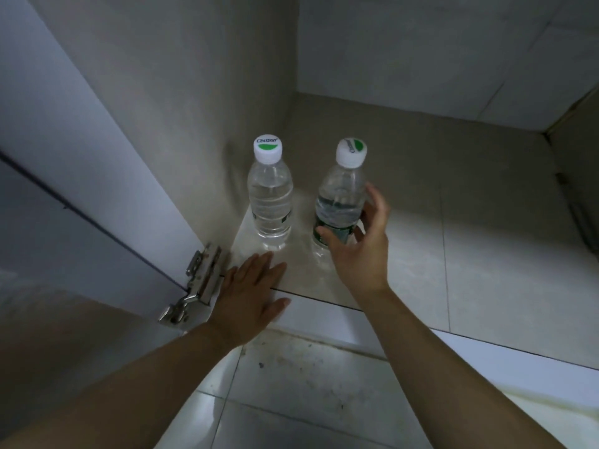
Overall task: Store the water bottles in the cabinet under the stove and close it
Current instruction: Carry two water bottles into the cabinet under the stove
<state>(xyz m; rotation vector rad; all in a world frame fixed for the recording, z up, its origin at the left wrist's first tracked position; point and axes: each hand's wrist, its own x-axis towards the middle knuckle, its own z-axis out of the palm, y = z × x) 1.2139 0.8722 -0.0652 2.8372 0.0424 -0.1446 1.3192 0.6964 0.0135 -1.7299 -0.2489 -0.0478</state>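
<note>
Two clear water bottles with white and green caps stand on the tiled floor of the open cabinet (pixel 421 176), near its left wall. The left bottle (pixel 270 199) is upright and free. The right bottle (pixel 340 196) leans slightly; my right hand (pixel 363 247) curls around its lower part, thumb on the green label and fingers behind it. My left hand (pixel 249 293) lies flat, palm down, on the cabinet's front edge just in front of the left bottle, holding nothing.
The cabinet door (pixel 81 189) hangs open at the left on a metal hinge (pixel 194 283) beside my left hand. The cabinet's tiled floor stretches to the right and back. A stained tiled kitchen floor (pixel 308 384) lies in front of the cabinet.
</note>
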